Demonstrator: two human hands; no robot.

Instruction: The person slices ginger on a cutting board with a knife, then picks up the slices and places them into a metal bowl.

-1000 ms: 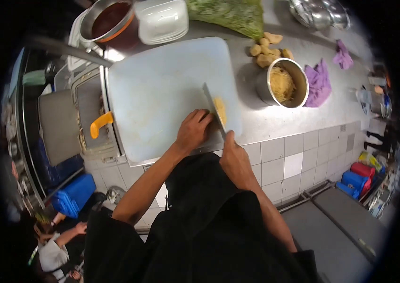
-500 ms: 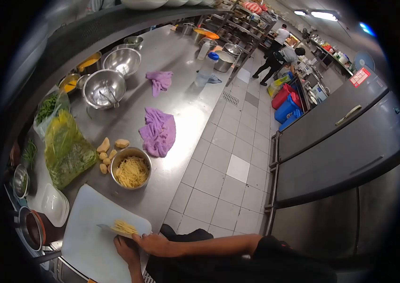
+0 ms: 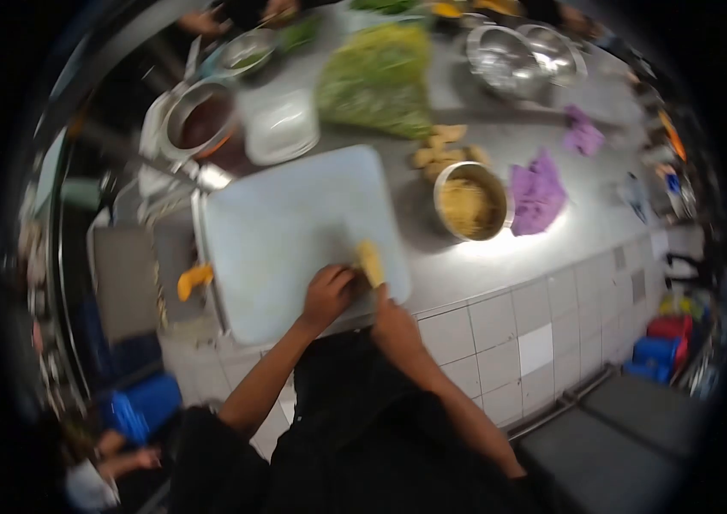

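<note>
A white cutting board [image 3: 286, 223] lies at the table's edge. Pale yellow potato strips [image 3: 370, 259] sit in a small pile near its right side. My right hand [image 3: 397, 327] is closed around a knife beside the strips; its blade is smeared by motion and hard to make out. Left of the pile, my left hand [image 3: 327, 295] rests low on the board with its fingers curled; what lies under the fingertips is hidden. A steel pot [image 3: 509, 210] of cut potato strips stands right of the board, with several peeled potatoes [image 3: 440, 157] behind it.
Beyond the board are white plastic containers [image 3: 282, 128], a yellow-green bag of greens [image 3: 376, 81] and a pot of dark liquid [image 3: 176, 128]. Purple cloths [image 3: 539, 193] lie to the right, near steel bowls [image 3: 505, 64]. Another person's hand [image 3: 200, 23] shows across the table.
The view has swung left and down, so the board now appears nearer the middle. Both hands remain close together by the potato strips.
</note>
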